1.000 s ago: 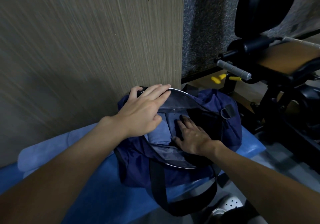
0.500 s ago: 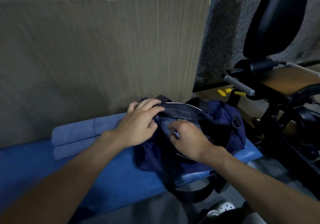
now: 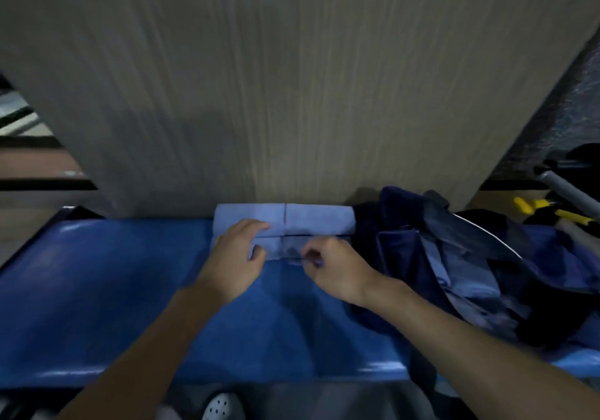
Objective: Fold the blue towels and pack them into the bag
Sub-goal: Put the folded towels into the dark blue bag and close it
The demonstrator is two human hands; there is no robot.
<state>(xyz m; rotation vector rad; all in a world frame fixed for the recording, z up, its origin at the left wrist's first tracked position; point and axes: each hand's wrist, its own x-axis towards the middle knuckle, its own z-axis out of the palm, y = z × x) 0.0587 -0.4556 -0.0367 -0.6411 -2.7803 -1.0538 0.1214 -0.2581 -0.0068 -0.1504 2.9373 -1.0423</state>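
Note:
Two folded light-blue towels lie side by side on the blue bench (image 3: 97,290) against the wall: a far towel (image 3: 311,217) and a near towel (image 3: 285,247). My left hand (image 3: 237,257) grips the near towel's left end, thumb underneath. My right hand (image 3: 334,267) pinches its front edge on the right. The dark navy bag (image 3: 406,257) sits open on the right of the bench, with light-blue folded towels (image 3: 467,277) showing inside it.
A tall wood-grain panel (image 3: 292,95) stands right behind the bench. Gym equipment with a grey bar (image 3: 565,189) and yellow-handled parts (image 3: 526,205) is at far right. A white perforated shoe (image 3: 220,406) shows below the bench's front edge.
Both hands left the bag and moved left to the folded towels on the bench. The view swung left, so the bag now sits at the right.

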